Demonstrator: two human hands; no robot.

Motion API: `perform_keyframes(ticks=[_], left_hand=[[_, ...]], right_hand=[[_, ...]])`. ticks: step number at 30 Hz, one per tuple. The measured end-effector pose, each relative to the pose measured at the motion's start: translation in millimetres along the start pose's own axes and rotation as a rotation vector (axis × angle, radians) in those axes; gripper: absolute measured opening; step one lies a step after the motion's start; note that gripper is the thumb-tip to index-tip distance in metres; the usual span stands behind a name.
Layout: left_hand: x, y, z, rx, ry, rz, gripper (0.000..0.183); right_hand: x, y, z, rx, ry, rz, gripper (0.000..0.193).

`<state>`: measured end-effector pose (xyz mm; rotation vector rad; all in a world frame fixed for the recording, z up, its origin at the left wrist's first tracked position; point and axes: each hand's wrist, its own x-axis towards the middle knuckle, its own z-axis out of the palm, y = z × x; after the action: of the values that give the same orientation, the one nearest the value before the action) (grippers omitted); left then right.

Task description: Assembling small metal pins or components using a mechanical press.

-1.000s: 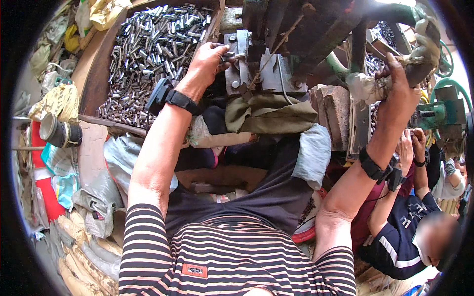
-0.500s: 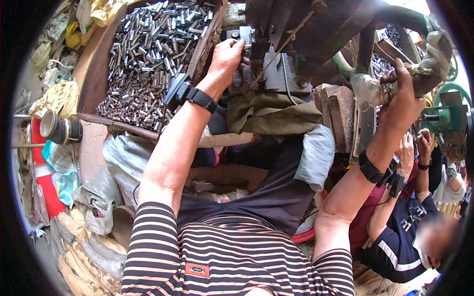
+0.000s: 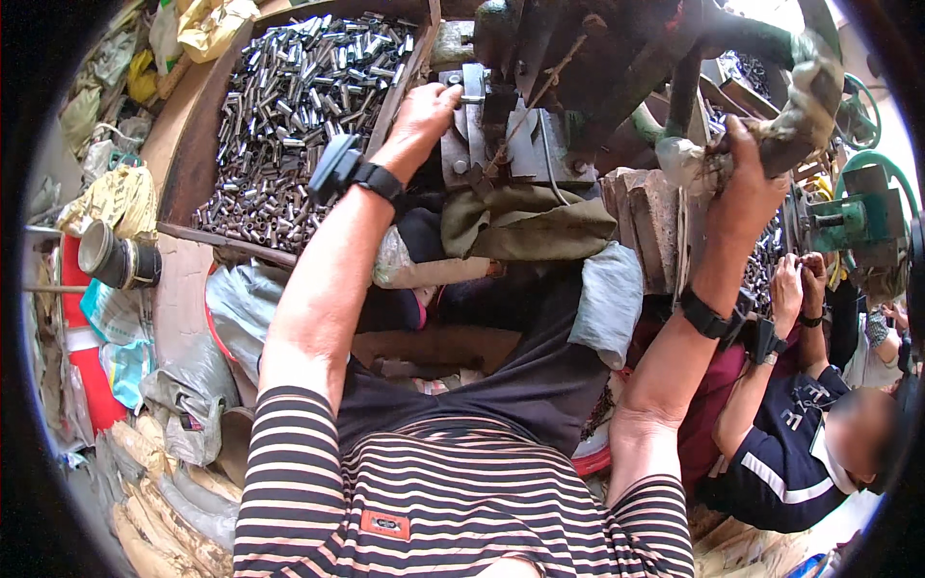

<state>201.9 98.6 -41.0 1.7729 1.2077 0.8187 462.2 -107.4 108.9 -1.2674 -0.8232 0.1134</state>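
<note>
With its fingertips, my left hand point(image 3: 424, 118) pinches a small metal tube point(image 3: 471, 98) at the press's metal fixture point(image 3: 466, 144). The tube lies sideways, its far end close to the dark tooling. My right hand point(image 3: 748, 188) is closed round the wrapped lever handle point(image 3: 807, 106) of the dark press point(image 3: 617, 58). Cloth and clear plastic cover that handle. Left of my left hand stands a wooden tray point(image 3: 178, 183) with a heap of small metal tubes point(image 3: 299, 106).
Brown cloth point(image 3: 525, 223) hangs below the fixture, and brick-like blocks point(image 3: 644, 226) stand right of it. A co-worker point(image 3: 785, 453) sits at the right by a green machine point(image 3: 862, 226). Sacks point(image 3: 193, 405) and a dark cylindrical container point(image 3: 120, 258) lie left.
My left hand has drawn back slightly left and down from the fixture, baring the pinched tube. My right hand and the lever handle have shifted left and a little down.
</note>
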Motion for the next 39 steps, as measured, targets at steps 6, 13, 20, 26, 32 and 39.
perform_keyframes(ticks=[6, 13, 20, 26, 32, 39], left_hand=[[-20.3, 37.5, -13.8, -0.632, -0.034, -0.354, 0.02], [-10.2, 29.9, -6.1, -0.728, -0.086, -0.115, 0.021], [-9.2, 32.1, -9.8, -0.493, -0.059, -0.029, 0.024], [-9.4, 17.6, 19.1, -0.624, -0.001, -0.165, 0.022], [-10.8, 21.4, 42.5, -0.175, 0.215, -0.036, 0.033], [-20.2, 31.0, 51.1, 0.24, 0.238, -0.006, 0.034]], right_hand=[[23.4, -32.5, -13.2, -0.106, -0.084, 0.058, 0.014], [30.5, -30.2, -10.5, -0.083, -0.107, 0.013, 0.014], [30.7, -32.2, -12.8, -0.078, -0.117, 0.04, 0.013], [29.0, -34.1, -4.5, -0.07, -0.088, 0.042, 0.016], [30.0, -32.1, -5.6, -0.022, -0.078, 0.04, 0.013], [-5.8, 28.9, 5.1, 0.101, 0.197, -0.044, 0.013]])
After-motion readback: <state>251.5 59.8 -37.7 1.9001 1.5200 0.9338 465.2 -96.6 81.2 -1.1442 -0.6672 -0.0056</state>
